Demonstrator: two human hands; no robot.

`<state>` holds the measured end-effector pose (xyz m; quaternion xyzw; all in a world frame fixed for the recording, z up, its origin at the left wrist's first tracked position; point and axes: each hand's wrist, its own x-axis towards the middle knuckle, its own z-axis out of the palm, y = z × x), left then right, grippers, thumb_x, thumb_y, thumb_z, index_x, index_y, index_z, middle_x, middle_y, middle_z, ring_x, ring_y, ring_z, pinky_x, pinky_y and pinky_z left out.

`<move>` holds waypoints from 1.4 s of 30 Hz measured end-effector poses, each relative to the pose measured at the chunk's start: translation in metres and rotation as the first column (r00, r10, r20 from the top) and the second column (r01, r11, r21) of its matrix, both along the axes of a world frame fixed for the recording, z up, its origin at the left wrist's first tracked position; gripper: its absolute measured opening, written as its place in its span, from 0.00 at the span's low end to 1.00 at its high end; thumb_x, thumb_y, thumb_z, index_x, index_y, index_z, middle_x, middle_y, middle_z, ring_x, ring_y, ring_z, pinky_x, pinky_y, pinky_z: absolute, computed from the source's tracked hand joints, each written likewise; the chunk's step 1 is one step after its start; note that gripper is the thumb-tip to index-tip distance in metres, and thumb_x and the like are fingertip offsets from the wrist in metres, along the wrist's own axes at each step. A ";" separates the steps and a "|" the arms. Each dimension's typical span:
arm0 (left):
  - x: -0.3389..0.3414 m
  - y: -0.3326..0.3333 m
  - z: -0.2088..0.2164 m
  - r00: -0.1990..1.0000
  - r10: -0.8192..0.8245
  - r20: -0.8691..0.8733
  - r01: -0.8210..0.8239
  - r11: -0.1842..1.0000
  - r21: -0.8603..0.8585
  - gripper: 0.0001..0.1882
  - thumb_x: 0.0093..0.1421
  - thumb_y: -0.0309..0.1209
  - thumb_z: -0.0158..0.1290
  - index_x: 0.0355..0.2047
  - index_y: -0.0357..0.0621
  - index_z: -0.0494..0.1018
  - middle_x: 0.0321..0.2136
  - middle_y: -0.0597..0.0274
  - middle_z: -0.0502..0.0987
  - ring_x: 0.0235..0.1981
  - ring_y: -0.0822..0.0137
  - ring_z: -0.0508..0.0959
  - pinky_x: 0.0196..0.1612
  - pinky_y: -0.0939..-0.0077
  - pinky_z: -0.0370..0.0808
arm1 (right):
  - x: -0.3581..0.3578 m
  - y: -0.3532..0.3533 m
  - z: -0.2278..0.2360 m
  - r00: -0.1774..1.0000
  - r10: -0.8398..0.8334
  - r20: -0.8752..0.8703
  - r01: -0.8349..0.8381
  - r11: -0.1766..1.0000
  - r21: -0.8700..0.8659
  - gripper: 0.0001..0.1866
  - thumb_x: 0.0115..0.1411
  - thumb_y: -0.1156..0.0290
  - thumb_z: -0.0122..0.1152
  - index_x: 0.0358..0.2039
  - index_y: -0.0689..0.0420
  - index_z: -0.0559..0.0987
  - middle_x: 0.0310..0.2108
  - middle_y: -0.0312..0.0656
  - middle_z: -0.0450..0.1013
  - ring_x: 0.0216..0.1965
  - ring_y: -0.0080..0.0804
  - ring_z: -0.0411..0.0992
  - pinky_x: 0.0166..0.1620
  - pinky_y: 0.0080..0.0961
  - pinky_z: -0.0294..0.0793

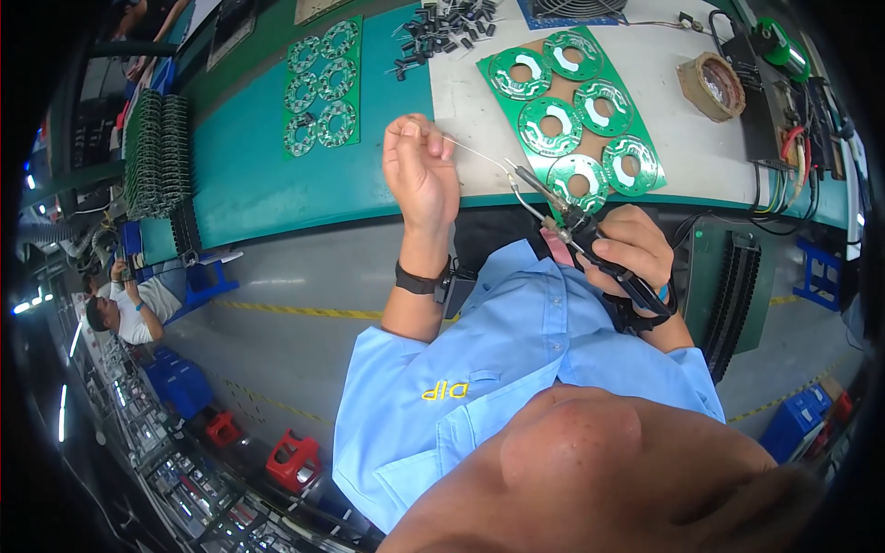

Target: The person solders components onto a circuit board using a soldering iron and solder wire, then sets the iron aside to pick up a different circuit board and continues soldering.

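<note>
Right hand (636,247) (with soldering iron (579,221)); bins (181,383)

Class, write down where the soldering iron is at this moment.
In the head view, right of centre, the soldering iron is held in the person's right hand, its tip by the left edge of the larger green circuit board panel.

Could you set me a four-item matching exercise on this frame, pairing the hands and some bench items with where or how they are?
Column one
1. left hand
2. spool
3. right hand
4. black components

Column two
A. lying in a loose pile on the far side of the bench
B. wrapped around a slim-tipped tool
C. green, toward the bench's right end
D. pinching a thin wire

Right pairs: 1-D, 2-C, 3-B, 4-A
</note>
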<state>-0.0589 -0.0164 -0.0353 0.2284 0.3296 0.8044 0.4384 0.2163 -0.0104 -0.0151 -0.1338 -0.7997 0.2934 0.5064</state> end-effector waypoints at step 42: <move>-0.022 -0.013 0.018 0.998 0.066 0.019 -0.068 0.993 0.100 0.05 0.74 0.29 0.45 0.38 0.45 0.67 0.33 0.67 0.67 0.30 0.74 0.65 0.33 0.77 0.66 | 0.006 -0.011 0.007 0.997 0.048 -0.056 -0.049 0.999 -0.021 0.27 0.47 0.81 0.74 0.49 0.56 0.76 0.31 0.45 0.75 0.28 0.42 0.73 0.33 0.37 0.75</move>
